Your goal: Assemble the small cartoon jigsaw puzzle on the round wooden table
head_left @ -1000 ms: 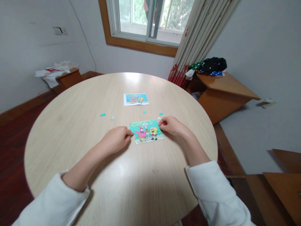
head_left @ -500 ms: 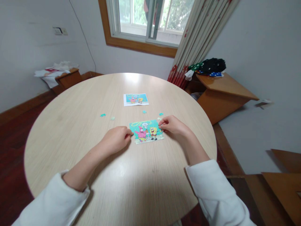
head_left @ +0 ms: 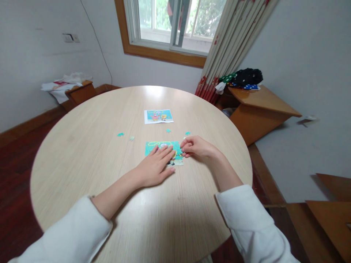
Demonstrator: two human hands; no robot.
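Observation:
A nearly whole jigsaw puzzle (head_left: 150,147) with cartoon figures on a turquoise ground lies flat on the table. Across its middle rests my left hand (head_left: 156,166), palm down with fingers stretched out, covering much of the picture. My right hand (head_left: 196,147) is at the puzzle's right edge, thumb and forefinger pinched on a small puzzle piece that the fingers mostly hide. Just beyond that hand lies a loose turquoise piece (head_left: 187,133), with a pale piece partly hidden beside it.
More loose pieces lie beyond the puzzle: a turquoise one (head_left: 120,134) and a pale one (head_left: 132,138) to the left, another turquoise one (head_left: 168,130) in the middle. A printed picture card (head_left: 159,116) lies farther back on the round wooden table (head_left: 90,146).
My left hand has moved from the puzzle's left edge onto its top and spread its fingers. The puzzle has shifted and turned slightly to the left. My right hand has followed its right edge.

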